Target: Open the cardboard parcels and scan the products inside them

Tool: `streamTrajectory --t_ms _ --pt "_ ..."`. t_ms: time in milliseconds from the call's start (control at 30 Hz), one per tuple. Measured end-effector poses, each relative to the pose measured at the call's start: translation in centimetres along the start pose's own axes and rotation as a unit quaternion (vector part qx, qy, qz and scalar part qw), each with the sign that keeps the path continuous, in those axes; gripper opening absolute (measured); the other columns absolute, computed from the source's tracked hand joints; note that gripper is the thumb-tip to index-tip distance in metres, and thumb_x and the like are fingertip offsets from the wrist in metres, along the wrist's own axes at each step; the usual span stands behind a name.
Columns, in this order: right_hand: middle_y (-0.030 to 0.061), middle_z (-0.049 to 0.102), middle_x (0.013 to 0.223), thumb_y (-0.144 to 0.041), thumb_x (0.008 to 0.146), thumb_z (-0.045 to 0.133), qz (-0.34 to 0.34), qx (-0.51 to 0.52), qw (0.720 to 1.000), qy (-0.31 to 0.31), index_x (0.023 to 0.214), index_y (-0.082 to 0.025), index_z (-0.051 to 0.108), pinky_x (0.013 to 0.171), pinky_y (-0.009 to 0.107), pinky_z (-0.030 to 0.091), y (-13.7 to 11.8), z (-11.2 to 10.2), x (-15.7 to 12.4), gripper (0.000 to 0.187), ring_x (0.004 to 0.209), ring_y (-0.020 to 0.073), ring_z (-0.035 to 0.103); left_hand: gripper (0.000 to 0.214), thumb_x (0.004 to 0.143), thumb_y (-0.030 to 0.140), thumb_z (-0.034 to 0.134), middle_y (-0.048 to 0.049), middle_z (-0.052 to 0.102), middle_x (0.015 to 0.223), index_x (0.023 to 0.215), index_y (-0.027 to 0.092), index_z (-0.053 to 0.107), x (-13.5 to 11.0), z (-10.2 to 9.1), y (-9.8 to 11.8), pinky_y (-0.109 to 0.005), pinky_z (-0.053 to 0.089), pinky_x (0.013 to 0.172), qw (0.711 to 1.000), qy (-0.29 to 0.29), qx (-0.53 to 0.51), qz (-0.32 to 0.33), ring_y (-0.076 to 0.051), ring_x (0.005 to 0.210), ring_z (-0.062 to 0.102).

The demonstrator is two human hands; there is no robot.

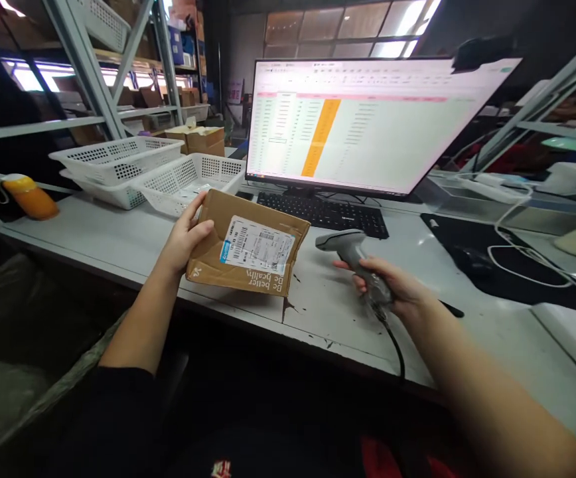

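My left hand (189,232) grips the left end of a brown cardboard box (208,255), thumb on its face and fingers behind. The box is tilted toward me over the front of the desk, its printed words upside down. On its face is a white shipping label (258,245) with barcodes. My right hand (387,279) is wrapped round the handle of a grey barcode scanner (352,249), a short gap to the right of the box. The scanner's head points left toward the box, and its dark cable hangs from the handle.
Behind the box stand a black keyboard (325,214) and a monitor (392,146) showing a spreadsheet. White plastic baskets (119,156) are at the left, near an orange bottle (32,197). A black mouse (478,261) and loose white cables lie on a dark mat (511,282) at the right.
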State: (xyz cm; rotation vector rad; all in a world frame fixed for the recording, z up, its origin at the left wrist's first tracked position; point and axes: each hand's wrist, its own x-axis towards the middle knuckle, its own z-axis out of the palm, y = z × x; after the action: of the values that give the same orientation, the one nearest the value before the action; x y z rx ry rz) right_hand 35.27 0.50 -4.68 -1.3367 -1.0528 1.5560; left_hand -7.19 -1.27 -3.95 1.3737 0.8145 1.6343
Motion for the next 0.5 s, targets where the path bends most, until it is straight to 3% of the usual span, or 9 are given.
streamTrajectory --t_ms 133,300,400,500 --pt "0.0057 0.075 0.089 -0.047 0.081 0.079 -0.086 -0.034 0.988 -0.123 0.126 -0.027 0.067 0.041 0.024 0.044 -1.5 1.4 -4.9 0.051 0.051 0.0122 0.050 0.092 0.074 0.055 0.090 -0.0131 0.067 0.140 0.151 0.024 0.053 0.5 0.0 -0.3 -0.036 0.066 0.081 1.000 -0.006 -0.015 -0.008 -0.037 0.119 0.071" --pt "0.0006 0.061 0.064 -0.054 0.088 0.079 -0.169 -0.178 0.937 -0.248 0.138 -0.024 0.067 0.041 0.024 0.040 -2.2 5.1 -10.3 0.060 0.054 0.0160 0.056 0.087 0.077 0.053 0.087 -0.0129 0.056 0.156 0.152 0.026 0.051 0.2 0.2 0.1 -0.041 0.065 0.093 1.000 -0.017 -0.012 -0.001 -0.036 0.125 0.069" --pt "-0.0009 0.057 0.062 -0.052 0.090 0.078 -0.219 -0.200 0.916 -0.268 0.144 -0.025 0.064 0.045 0.025 0.044 -2.5 6.8 -12.5 0.062 0.056 0.0167 0.056 0.089 0.076 0.055 0.087 -0.0142 0.054 0.158 0.152 0.025 0.052 0.1 0.1 0.2 -0.045 0.064 0.100 1.000 -0.014 0.008 0.005 -0.039 0.131 0.065" --pt "-0.0002 0.058 0.063 -0.055 0.091 0.077 -0.243 -0.199 0.913 -0.260 0.141 -0.025 0.066 0.047 0.026 0.046 -3.0 6.9 -13.9 0.059 0.058 0.0170 0.057 0.089 0.075 0.057 0.088 -0.0145 0.052 0.159 0.151 0.024 0.053 0.1 -0.3 -0.1 -0.048 0.062 0.105 1.000 -0.005 0.020 0.009 -0.040 0.136 0.061"
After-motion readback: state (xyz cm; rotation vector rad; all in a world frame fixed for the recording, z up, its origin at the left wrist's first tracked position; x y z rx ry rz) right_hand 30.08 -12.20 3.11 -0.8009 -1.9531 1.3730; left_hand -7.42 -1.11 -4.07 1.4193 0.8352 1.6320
